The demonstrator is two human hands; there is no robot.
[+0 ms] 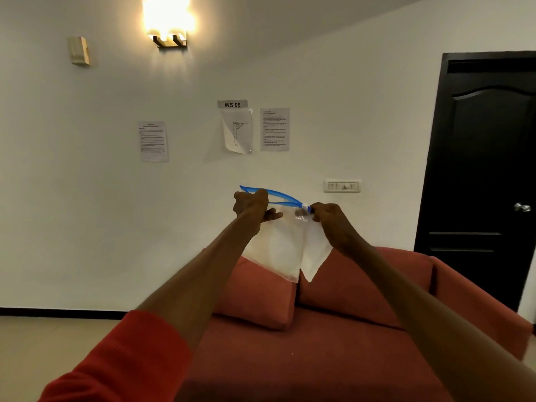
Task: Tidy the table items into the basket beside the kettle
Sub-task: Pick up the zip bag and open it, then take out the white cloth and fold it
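I hold a clear plastic zip bag (282,250) with a blue zipper strip up in front of me, above a red sofa. My left hand (251,205) grips the bag's top edge at its left end, where the blue strip gapes open. My right hand (329,217) pinches the white-and-blue slider at the right end of the strip. The bag hangs down between both hands and looks empty. No table, basket or kettle is in view.
A red sofa (333,329) with a cushion (258,294) stands below my arms against a white wall. A black door (487,169) is at the right. Papers, a switch panel (342,186) and a lit wall lamp (168,21) hang on the wall.
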